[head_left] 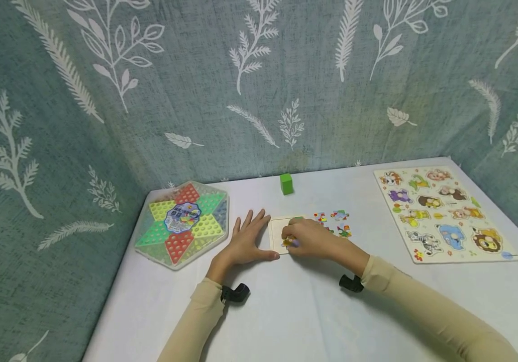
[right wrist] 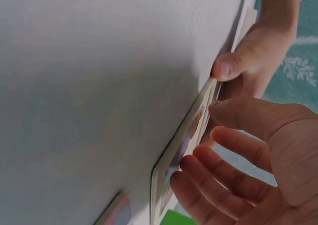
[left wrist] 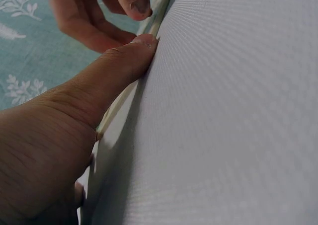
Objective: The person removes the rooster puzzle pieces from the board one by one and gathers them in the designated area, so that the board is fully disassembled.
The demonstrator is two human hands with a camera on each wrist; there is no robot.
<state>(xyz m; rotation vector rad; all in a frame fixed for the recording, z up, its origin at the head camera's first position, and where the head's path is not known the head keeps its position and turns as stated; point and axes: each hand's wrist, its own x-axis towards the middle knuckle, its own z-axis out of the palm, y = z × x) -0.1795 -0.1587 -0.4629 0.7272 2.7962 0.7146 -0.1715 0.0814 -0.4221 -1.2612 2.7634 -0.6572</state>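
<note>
In the head view a small square wooden puzzle tray (head_left: 281, 218) lies flat on the table, with colourful pieces (head_left: 291, 242) partly visible inside it. My left hand (head_left: 245, 244) rests at the tray's left side, fingers spread and thumb against the near corner. Over the tray is my right hand (head_left: 315, 240), its bent fingertips down at the pieces and hiding much of them. The right wrist view shows those fingers (right wrist: 218, 180) apart, with no piece pinched between them and the thumb. Several loose jigsaw pieces (head_left: 343, 231) lie just right of the tray.
A green block (head_left: 286, 184) stands behind the tray. On the left lies a hexagonal board box (head_left: 152, 245) with a coloured star pattern. A large animal puzzle board (head_left: 399, 221) lies at the right. Leaf-patterned cloth (head_left: 204, 75) hangs behind the white table (head_left: 281, 311).
</note>
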